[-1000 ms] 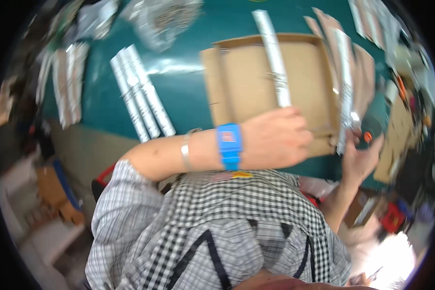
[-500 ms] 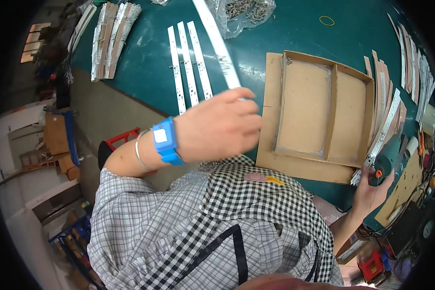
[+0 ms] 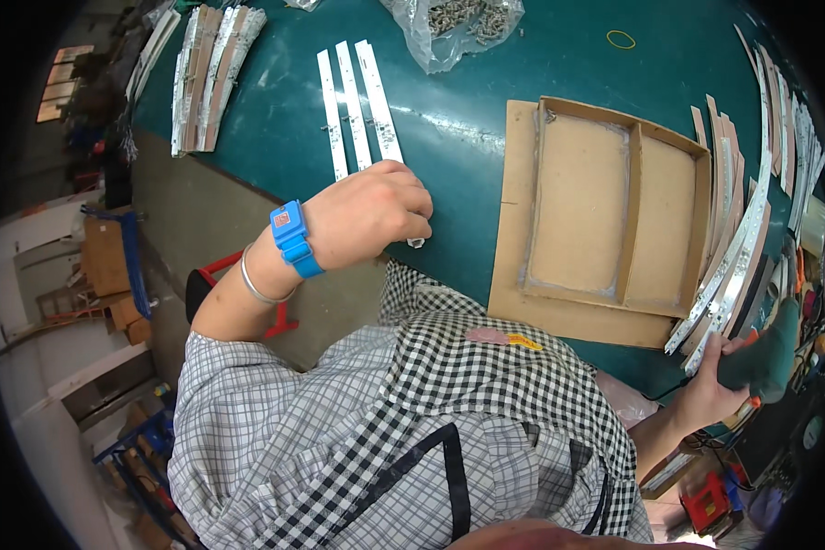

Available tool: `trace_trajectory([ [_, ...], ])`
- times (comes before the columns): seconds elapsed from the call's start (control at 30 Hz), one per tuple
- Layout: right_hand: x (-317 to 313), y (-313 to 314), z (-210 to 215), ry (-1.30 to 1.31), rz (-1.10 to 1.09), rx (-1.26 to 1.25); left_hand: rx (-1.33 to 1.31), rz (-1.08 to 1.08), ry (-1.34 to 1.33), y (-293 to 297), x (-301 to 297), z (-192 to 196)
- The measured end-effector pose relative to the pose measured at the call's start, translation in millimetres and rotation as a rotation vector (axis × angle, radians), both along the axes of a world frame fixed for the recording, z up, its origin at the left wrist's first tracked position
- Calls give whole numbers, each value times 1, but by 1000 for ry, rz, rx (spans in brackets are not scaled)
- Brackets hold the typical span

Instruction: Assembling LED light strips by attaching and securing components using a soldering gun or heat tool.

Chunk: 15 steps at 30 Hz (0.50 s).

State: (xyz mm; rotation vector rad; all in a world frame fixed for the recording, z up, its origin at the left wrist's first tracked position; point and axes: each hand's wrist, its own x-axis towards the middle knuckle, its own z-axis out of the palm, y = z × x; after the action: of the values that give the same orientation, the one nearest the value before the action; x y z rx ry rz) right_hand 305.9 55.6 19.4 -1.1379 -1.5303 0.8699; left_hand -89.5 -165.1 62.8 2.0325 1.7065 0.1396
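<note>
My left hand is closed over the lower end of a white circuit-board strip, the rightmost of a row lying side by side on the green table. A small white end pokes out below the fingers. To its left lie two similar strips, a middle strip and a left strip, their lower ends partly behind my hand. At the right edge, my right hand has a dark green handheld power tool in it, seemingly an electric screwdriver. Its fingertips also pinch the near end of a long strip.
A cardboard tray with two compartments sits right of centre. A plastic bag of screws lies at the far side, a yellow rubber band right of it. Strip bundles stand far left; more strips lie at the right.
My left hand has moved left and brought its strip down to the row's right end. My right hand has shifted slightly right with the tool and now pinches a long strip.
</note>
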Motion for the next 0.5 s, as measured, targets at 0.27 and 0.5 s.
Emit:
trace_trajectory([
  [0.27,-32,-32,4,140,177,-265,-68,-37,46,13,2,14],
  [0.5,-78,-52,-12,101,276,-268,404,140,-8,92,18,7],
])
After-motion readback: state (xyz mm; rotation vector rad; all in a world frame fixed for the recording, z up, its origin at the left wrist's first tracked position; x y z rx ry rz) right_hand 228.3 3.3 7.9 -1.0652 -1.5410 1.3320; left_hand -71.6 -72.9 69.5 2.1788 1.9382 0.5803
